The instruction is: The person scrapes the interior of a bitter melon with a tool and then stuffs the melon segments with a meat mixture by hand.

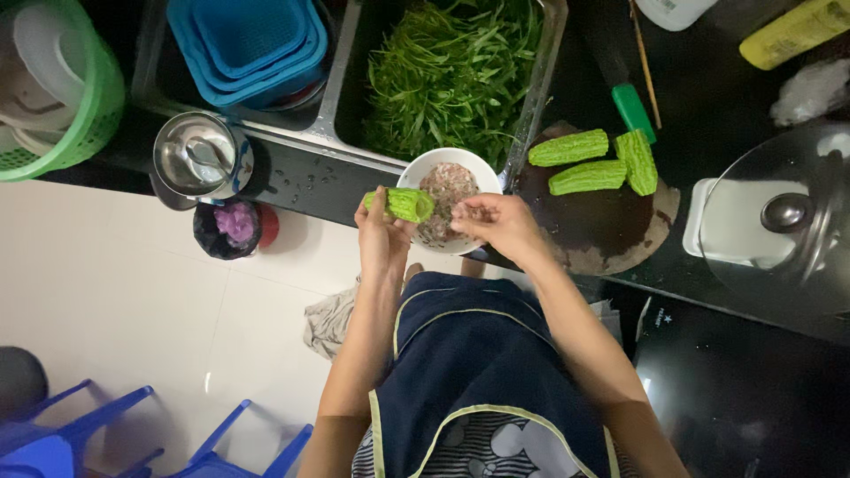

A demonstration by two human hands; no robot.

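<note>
My left hand point(382, 232) grips a hollowed piece of green bitter gourd point(403, 204), held sideways just left of a white bowl point(436, 161) of minced meat filling point(447, 186). Over the bowl's near edge, my right hand point(498, 223) has its fingers pinched together on a bit of the filling. Three more bitter gourd pieces point(589, 164) lie on a round dark cutting board point(602, 226) to the right.
A sink basin holds leafy greens point(452, 71); blue baskets point(252, 44) fill the other basin. A steel cup with a spoon point(197, 158), a green basket point(80, 97), a glass pot lid point(784, 217), a green-handled knife point(630, 106). Blue chairs point(80, 434) stand on the floor.
</note>
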